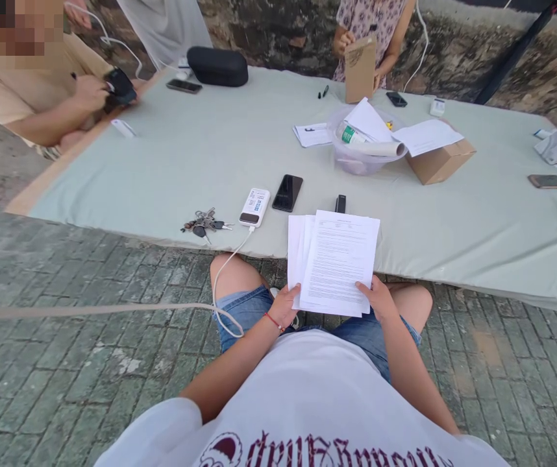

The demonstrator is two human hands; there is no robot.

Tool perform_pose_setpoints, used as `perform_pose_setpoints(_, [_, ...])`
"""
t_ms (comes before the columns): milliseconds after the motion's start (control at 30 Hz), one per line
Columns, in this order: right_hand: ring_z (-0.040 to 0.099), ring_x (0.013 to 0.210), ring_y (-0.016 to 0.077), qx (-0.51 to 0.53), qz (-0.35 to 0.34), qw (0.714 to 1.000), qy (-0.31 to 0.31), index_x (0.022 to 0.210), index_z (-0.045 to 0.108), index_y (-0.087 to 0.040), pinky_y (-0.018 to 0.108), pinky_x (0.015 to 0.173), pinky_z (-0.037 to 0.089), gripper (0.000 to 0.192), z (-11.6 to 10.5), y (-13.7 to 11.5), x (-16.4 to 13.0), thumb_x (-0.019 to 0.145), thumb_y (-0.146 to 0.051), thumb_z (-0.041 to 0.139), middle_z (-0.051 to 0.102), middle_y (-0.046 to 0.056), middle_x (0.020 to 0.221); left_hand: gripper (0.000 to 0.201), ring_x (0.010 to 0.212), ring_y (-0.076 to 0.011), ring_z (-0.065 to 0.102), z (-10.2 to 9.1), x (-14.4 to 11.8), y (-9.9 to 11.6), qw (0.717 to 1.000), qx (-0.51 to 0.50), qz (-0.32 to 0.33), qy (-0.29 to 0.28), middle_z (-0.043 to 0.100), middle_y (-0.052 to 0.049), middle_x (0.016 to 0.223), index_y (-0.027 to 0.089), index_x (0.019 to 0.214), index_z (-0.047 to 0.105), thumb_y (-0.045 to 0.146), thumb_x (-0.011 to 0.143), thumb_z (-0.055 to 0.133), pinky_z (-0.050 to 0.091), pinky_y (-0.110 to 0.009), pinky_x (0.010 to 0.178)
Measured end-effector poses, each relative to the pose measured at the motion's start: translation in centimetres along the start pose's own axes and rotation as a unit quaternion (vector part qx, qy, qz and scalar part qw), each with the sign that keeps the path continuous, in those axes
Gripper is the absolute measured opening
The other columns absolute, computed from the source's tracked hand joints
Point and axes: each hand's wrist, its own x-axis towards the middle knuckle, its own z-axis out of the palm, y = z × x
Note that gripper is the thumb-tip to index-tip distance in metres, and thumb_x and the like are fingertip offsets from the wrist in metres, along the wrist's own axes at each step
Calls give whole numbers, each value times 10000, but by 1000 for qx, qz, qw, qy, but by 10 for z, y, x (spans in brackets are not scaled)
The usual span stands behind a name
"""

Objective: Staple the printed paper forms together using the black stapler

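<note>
Several printed paper sheets [339, 266] are held over my lap, their upper part at the front edge of the table. My left hand [285, 305] pinches the lower left corner, with the thumb on top. At the lower right, my right hand [376, 297] grips the sheets the same way, thumb over the print. The top sheet lies shifted to the right of those beneath it. Just beyond the sheets is a small black device [341, 203]. A dark phone [287, 192], a white power bank [255, 207] with a cable, and a bunch of keys [205, 224] lie to the left.
A clear plastic bowl [356, 162] with papers stands beside a cardboard box [441, 162] on the covered table [185, 155]. A black case [217, 66] sits at the back. One person holds a brown cardboard piece [360, 70]; another holds a black object [121, 85]. A white cable [224, 272] hangs near my leg.
</note>
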Motion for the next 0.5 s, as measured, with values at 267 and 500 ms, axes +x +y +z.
perform_pose_setpoints(267, [739, 1061, 319, 56, -26, 997, 47, 1106, 762, -202, 484, 939, 599, 494, -4, 7, -2, 726, -517, 779, 804, 78, 1101, 439, 1160, -310, 721, -7, 3, 1, 999, -5, -42, 31, 774, -168, 1196, 109, 1202, 710, 429, 905, 751, 573, -446, 1031])
perform_pose_setpoints(500, [738, 1062, 303, 121, -47, 970, 204, 1061, 769, -234, 432, 917, 614, 443, -60, -6, 4, 688, -470, 811, 801, 69, 1089, 366, 1047, -217, 749, -6, 3, 1, 997, -10, -24, 77, 769, -104, 1209, 194, 1263, 663, 331, 930, 730, 591, -365, 963])
